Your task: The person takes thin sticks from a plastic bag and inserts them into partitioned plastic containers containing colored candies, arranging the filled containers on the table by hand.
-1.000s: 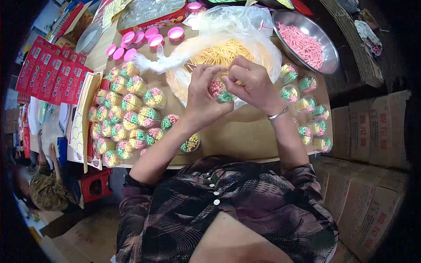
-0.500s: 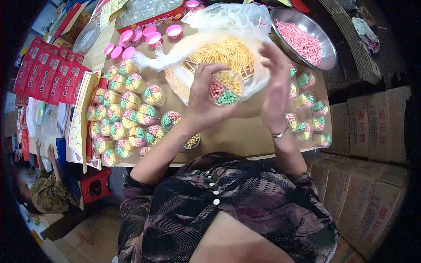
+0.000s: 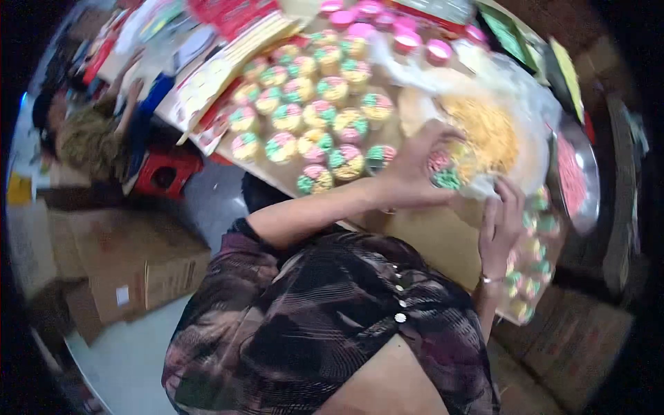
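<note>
My left hand point(image 3: 418, 166) is wrapped round a clear round cup point(image 3: 448, 168) whose compartments hold thin sticks with pink, green and yellow ends. Just right of the cup, my right hand point(image 3: 503, 221) has its fingers bent and apart, with nothing visible in them; motion smears it a little. Behind both hands lies an open plastic bag point(image 3: 536, 114) filled with loose yellow sticks point(image 3: 484, 131). Several filled cups point(image 3: 319, 114) stand in rows left of my left hand. More filled cups point(image 3: 531, 252) stand beyond my right hand.
Pink lids point(image 3: 407, 40) lie at the table's far side. A metal bowl point(image 3: 588, 183) of pink sticks stands at the right. Red packaging point(image 3: 232, 17) is at the far left. Another person point(image 3: 90, 142) sits beside a red stool point(image 3: 166, 171). Cardboard boxes point(image 3: 124, 252) stand on the floor.
The view has swung left and tilted, and everything on the table appears shifted. My right hand has dropped from its raised position to below and right of the cup. My left hand still grips the cup.
</note>
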{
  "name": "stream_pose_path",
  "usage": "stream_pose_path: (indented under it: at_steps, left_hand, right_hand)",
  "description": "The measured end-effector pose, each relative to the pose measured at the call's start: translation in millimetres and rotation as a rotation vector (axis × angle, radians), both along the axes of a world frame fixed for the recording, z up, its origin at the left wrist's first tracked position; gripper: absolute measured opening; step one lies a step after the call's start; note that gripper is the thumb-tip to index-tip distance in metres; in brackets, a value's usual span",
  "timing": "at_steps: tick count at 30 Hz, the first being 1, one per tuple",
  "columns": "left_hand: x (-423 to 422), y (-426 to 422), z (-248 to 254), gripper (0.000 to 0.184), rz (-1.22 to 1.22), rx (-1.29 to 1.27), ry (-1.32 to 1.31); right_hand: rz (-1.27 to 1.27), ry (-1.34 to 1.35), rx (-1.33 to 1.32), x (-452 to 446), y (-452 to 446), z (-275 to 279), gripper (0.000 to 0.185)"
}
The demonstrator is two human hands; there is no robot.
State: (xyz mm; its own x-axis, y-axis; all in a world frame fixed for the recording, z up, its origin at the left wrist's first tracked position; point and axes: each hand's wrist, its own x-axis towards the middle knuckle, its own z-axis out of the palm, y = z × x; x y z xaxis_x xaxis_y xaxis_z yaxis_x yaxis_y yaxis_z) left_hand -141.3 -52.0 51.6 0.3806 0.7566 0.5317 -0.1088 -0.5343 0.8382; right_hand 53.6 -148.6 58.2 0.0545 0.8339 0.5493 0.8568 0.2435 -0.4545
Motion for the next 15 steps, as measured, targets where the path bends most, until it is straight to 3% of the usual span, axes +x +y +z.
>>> stream_pose_path:
  at_steps: [2, 3, 7, 9, 10, 13, 15]
  left_hand:
    - [-40.1, -11.7, 0.8, 0.066, 0.122, 0.042, 0.085]
    - [-61.5, -18.1, 3.1, 0.066, 0.187, 0.056, 0.142]
    - [-161.7, -42.9, 2.7, 0.064, 0.827, -0.149, -0.159]
    - [-215.6, -44.5, 1.4, 0.064, 1.293, -0.17, -0.089]
    - [-249.2, -39.1, -22.1, 0.062, 1.429, -0.148, -0.034]
    - [-306.8, -24.0, -59.5, 0.063, 1.425, -0.235, 0.006]
    - [-325.3, -9.0, -79.2, 0.053, 1.331, -0.289, -0.035]
  right_hand:
    - [0.02, -0.116, -0.108, 1.4, -5.1, -19.8, 0.023]
    - [0.011, -0.035, -0.141, 1.5, -8.6, -30.7, 0.021]
    - [0.044, -0.084, -0.164, -0.1, -6.8, -42.9, 0.019]
    - [0.05, -0.114, -0.165, -2.9, -2.7, -42.5, 0.019]
    - [0.07, -0.137, -0.154, -4.1, 1.1, -42.2, 0.018]
    - [0.108, -0.051, -0.14, -17.8, 13.0, -41.4, 0.017]
    - [0.154, -0.082, -0.069, -19.5, 15.6, -45.5, 0.017]
